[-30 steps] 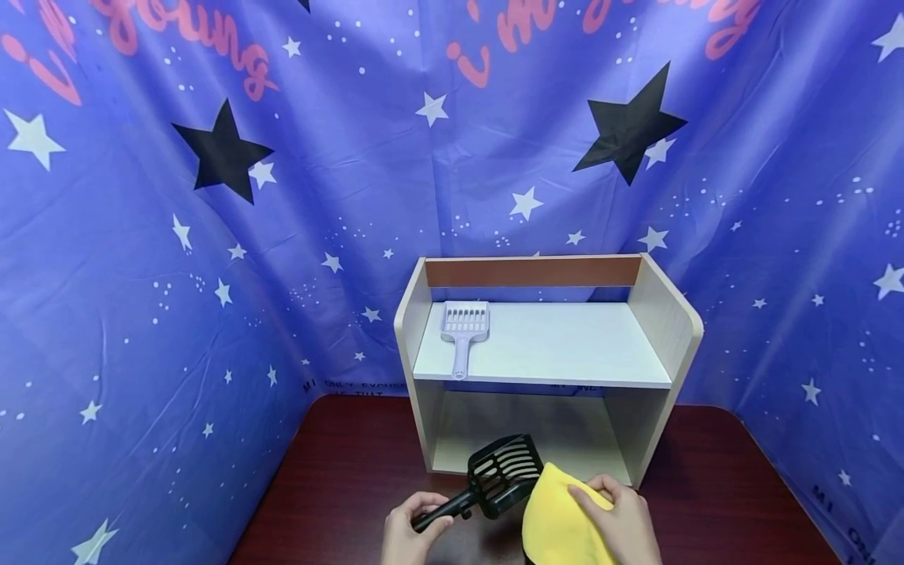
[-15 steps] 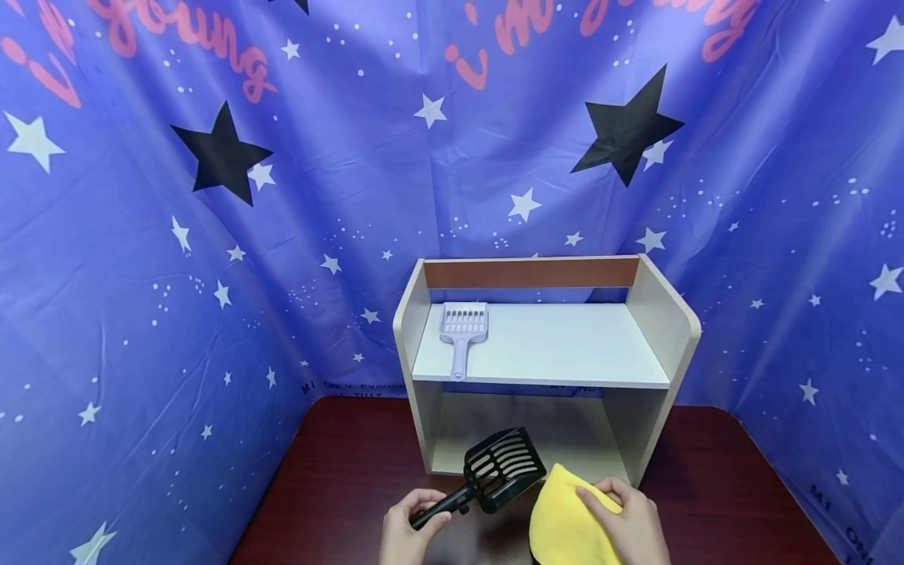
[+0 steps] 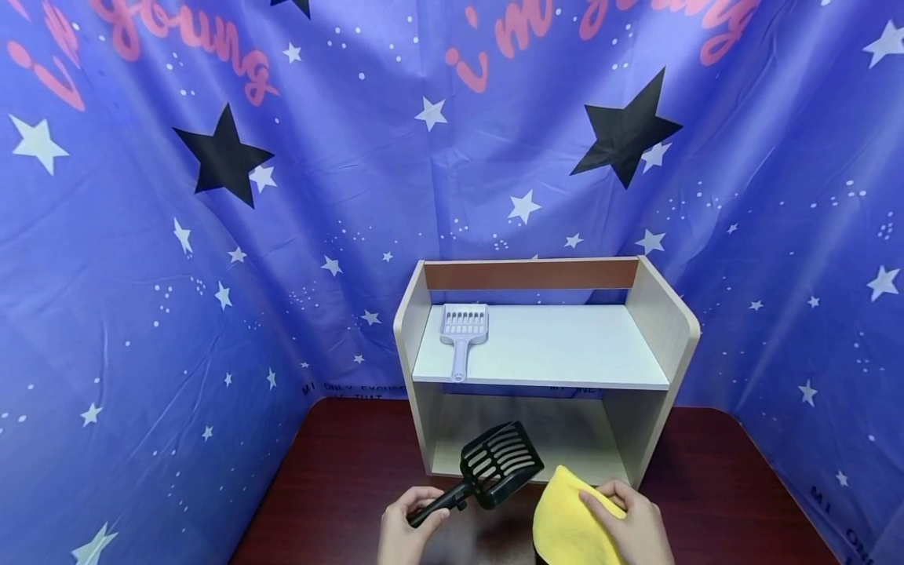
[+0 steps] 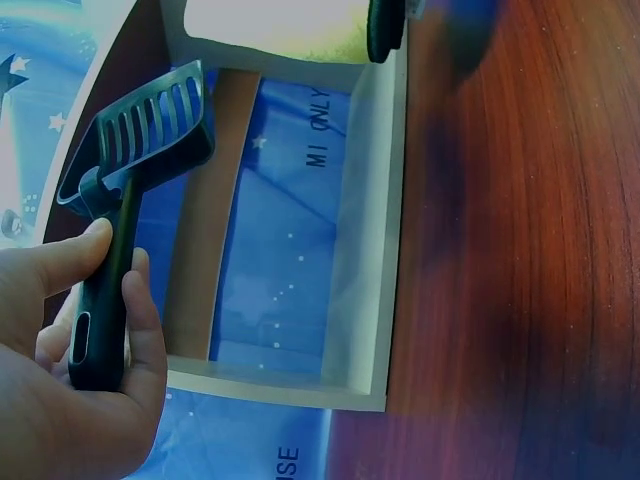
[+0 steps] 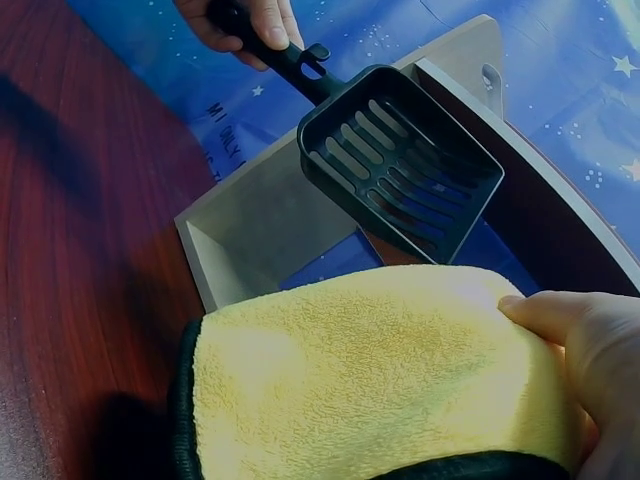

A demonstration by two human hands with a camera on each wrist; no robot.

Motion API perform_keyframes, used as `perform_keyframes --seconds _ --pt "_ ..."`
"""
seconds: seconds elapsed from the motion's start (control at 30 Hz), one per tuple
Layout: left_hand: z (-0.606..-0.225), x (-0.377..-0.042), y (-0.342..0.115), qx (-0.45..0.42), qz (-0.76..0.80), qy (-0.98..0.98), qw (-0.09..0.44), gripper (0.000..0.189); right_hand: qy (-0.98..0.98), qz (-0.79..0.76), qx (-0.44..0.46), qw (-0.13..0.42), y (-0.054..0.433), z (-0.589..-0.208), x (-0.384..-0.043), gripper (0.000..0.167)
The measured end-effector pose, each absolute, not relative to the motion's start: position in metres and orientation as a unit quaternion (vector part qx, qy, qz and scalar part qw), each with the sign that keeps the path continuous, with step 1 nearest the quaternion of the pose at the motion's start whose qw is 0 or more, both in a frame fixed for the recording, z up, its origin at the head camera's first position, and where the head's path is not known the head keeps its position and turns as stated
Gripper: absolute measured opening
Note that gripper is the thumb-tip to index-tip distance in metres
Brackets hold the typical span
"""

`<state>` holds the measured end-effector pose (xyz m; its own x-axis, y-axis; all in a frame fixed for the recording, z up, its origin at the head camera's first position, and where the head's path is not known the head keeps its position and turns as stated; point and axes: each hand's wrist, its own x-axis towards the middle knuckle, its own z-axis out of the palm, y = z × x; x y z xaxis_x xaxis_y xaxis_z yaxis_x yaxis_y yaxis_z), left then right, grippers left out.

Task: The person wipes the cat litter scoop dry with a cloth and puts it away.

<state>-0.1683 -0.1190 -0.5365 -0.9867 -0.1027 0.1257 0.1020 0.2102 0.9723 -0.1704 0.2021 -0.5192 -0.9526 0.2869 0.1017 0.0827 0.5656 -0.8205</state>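
Note:
My left hand (image 3: 413, 527) grips the handle of a black slotted litter scoop (image 3: 500, 463), its head tilted up to the right in front of the shelf's lower level. In the left wrist view the thumb lies along the handle (image 4: 102, 320) and the fingers wrap behind it. My right hand (image 3: 631, 522) holds a folded yellow cloth (image 3: 574, 522) with dark edging, thumb on the near face. The right wrist view shows the fluffy cloth (image 5: 370, 360) close below the scoop's head (image 5: 400, 170), overlapping its lower corner there.
A two-level pale wooden shelf (image 3: 688, 329) stands on the dark red table (image 3: 339, 455). On its upper board lies a lavender slotted scoop (image 3: 462, 329), handle toward me. A blue star-patterned curtain (image 3: 339, 196) hangs behind and on both sides.
The black scoop has risen slightly, its head moving up and away from the cloth. My right hand and the yellow cloth have shifted a little to the right.

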Motion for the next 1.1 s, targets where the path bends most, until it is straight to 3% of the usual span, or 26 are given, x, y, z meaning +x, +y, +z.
perform_keyframes --seconds 0.33,1.1 --pt "-0.527 -0.167 -0.118 0.008 -0.642 -0.763 0.081 0.026 -0.874 0.464 -0.113 0.087 0.203 -0.516 -0.170 0.022" --pt "-0.513 -0.168 -0.113 0.015 -0.659 -0.749 0.068 0.026 -0.878 0.456 -0.100 0.102 0.206 -0.519 -0.167 0.022"
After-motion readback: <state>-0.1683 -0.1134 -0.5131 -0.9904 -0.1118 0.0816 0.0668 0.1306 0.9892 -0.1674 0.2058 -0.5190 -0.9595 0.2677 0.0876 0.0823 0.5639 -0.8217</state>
